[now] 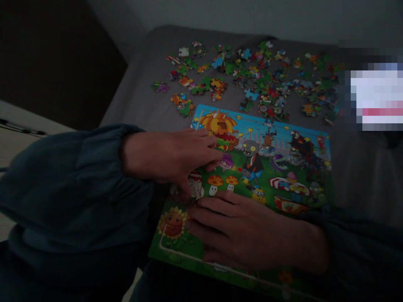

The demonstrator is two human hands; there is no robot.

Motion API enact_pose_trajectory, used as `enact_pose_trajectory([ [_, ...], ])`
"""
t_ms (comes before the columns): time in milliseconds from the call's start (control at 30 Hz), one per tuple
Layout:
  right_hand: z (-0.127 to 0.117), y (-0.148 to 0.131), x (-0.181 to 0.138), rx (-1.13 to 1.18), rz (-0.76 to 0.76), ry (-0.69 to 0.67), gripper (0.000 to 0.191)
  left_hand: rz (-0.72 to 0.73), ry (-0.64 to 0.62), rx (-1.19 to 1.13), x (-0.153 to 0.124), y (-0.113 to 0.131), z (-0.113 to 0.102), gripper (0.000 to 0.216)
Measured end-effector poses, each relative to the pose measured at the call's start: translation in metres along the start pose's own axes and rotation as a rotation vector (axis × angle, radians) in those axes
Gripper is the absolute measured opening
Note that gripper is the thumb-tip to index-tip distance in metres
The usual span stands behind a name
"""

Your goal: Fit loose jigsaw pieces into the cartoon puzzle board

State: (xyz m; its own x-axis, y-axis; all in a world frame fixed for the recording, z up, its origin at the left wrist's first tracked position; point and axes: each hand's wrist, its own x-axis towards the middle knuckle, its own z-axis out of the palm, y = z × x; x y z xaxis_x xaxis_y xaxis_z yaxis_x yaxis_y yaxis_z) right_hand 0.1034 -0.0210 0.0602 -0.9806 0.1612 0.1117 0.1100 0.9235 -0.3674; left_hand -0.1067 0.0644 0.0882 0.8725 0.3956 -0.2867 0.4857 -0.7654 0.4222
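Left hand (170, 158) half open, fingers stretched over the upper middle of a cartoon jigsaw puzzle (261, 167), fingertips resting on the picture beside a small purple figure. Right hand (248, 230) lying flatter across the puzzle's lower part, fingers slightly spread, holding nothing, and just apart from the other hand. Puzzle set on a grey cloth-covered surface (135, 105), with loose jigsaw pieces (252, 79) scattered just beyond its top edge. Dark blue sleeves (69, 188) bunched at the wrists. Pixelated white object (378, 96) at the right; pale wall (220, 16) behind, everything dimly lit.
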Motion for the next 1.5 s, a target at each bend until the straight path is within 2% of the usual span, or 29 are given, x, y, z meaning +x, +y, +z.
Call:
enact_pose_trajectory([
  [233,0.002,-0.002,-0.002,-0.016,-0.021,-0.012,0.039,0.024,-0.015,-0.026,-0.002,0.000,-0.003,0.045],
  [333,0.005,-0.001,-0.002,0.003,0.000,-0.006,0.039,0.067,-0.024,-0.121,-0.003,-0.002,-0.009,0.025],
  [433,0.004,-0.001,-0.002,0.018,0.006,-0.026,0.040,0.071,0.017,-0.201,0.002,-0.005,-0.014,0.006],
  [500,-0.001,-0.001,-0.003,0.037,0.004,-0.026,0.043,0.017,0.110,-0.216,0.010,-0.008,-0.016,0.008],
  [600,-0.016,0.001,-0.005,0.068,0.020,0.040,0.046,-0.094,0.322,-0.219,0.025,-0.016,-0.013,0.012],
  [700,-0.033,0.013,-0.012,0.024,0.069,0.189,0.038,-0.142,0.558,-0.216,0.036,-0.030,-0.005,0.009],
  [800,-0.044,0.044,-0.023,-0.099,0.097,0.370,0.028,-0.171,0.807,-0.186,0.040,-0.042,0.001,0.005],
  [933,-0.055,0.096,-0.052,-0.363,0.246,0.538,0.025,-0.207,0.928,-0.099,0.038,-0.050,0.000,0.006],
  [1000,-0.063,0.118,-0.070,-0.457,0.323,0.607,0.023,-0.242,0.911,-0.060,0.036,-0.058,0.000,0.007],
  [1100,-0.072,0.141,-0.092,-0.526,0.461,0.663,0.025,-0.233,0.953,-0.022,0.038,-0.073,0.003,0.007],
  [1233,-0.072,0.156,-0.104,-0.540,0.652,0.665,0.030,-0.271,0.961,0.022,0.039,-0.077,0.003,0.007],
  [1400,-0.061,0.175,-0.113,-0.416,0.921,0.683,0.047,-0.354,0.963,0.097,0.038,-0.074,-0.003,0.015],
  [1500,-0.058,0.182,-0.118,-0.359,1.008,0.665,0.052,-0.371,0.978,0.106,0.039,-0.074,-0.006,0.015],
])
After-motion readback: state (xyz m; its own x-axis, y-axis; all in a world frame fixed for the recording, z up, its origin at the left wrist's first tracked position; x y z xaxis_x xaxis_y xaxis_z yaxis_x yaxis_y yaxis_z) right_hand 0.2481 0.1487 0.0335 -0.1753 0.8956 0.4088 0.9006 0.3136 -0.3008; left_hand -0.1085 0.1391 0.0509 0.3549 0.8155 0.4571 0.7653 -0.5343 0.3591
